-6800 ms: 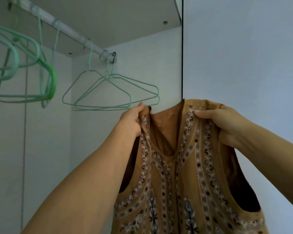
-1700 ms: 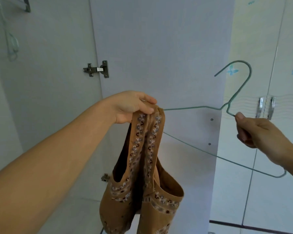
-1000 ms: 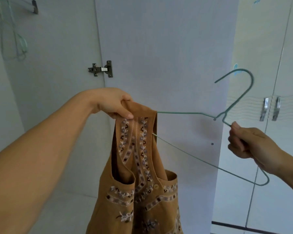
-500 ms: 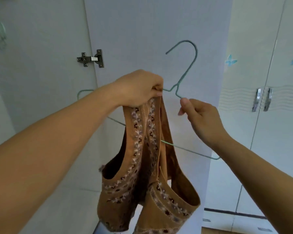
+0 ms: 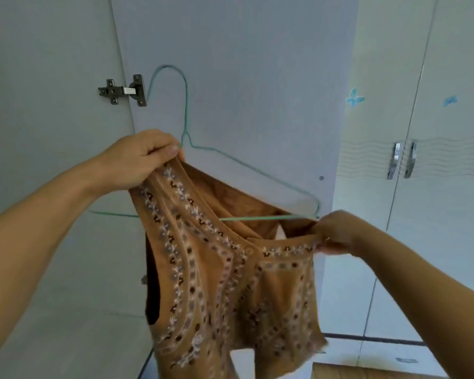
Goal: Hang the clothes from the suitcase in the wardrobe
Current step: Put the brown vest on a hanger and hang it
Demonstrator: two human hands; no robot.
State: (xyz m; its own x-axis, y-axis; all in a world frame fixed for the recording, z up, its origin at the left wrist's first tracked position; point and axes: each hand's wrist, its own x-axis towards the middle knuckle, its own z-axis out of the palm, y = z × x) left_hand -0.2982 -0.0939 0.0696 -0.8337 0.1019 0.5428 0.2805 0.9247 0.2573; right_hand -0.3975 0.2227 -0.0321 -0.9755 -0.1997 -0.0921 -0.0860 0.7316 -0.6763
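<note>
A tan embroidered vest point(image 5: 219, 269) hangs in mid-air in front of the open wardrobe door. A green wire hanger point(image 5: 186, 110) sits partly inside it, hook pointing up, its bottom bar crossing the neck opening. My left hand point(image 5: 140, 157) grips the vest's left shoulder together with the hanger just below the hook. My right hand point(image 5: 337, 233) pinches the vest's right shoulder edge just below the hanger's right corner. The hanger's left arm is hidden behind my left hand and the cloth.
The open wardrobe door point(image 5: 244, 64) stands straight ahead, with a metal hinge point(image 5: 123, 90) at its left edge. Closed white wardrobe doors with chrome handles point(image 5: 402, 160) fill the right. A strip of wooden floor point(image 5: 367, 372) shows at the bottom.
The hanger has gone further left into the vest and its hook now stands upright. My right hand let go of the hanger's neck and took the vest's right shoulder, spreading the garment.
</note>
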